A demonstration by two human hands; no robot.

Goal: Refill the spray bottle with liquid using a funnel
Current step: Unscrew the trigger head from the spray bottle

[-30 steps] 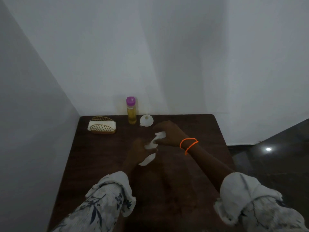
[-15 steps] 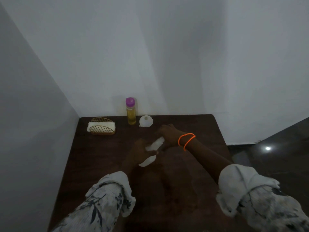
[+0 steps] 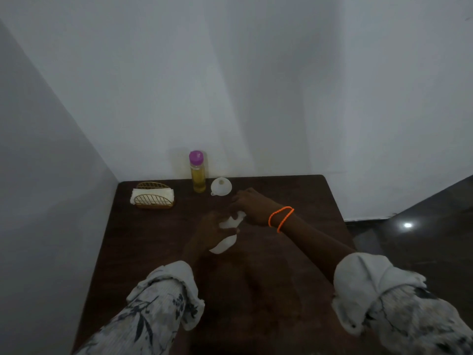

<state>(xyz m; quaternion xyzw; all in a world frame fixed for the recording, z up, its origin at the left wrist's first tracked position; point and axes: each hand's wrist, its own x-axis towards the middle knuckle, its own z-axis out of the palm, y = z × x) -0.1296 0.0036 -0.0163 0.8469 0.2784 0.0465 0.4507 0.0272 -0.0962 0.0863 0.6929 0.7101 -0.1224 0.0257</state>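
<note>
Hands meet over the middle of the dark brown wooden surface (image 3: 153, 252); left hand (image 3: 208, 233) wraps its fingers round the body of a small white plastic spray bottle (image 3: 223, 245), which lies tilted, base toward the camera; right hand (image 3: 252, 206) closes its grip on the bottle's white spray head (image 3: 234, 220) at the far end; two orange bead bracelets (image 3: 281, 218) circle the right wrist; both forearms wear rolled white sleeves with a dark floral print (image 3: 158, 308). Near the back edge, a tall clear bottle of yellow liquid with a purple cap (image 3: 197, 172) stands upright; just to its right a small white plastic funnel (image 3: 221, 186) sits on the surface, apart from the hands; farther left, a golden wire holder with white napkins (image 3: 153, 196). Light dim; finger detail hard to read.
</note>
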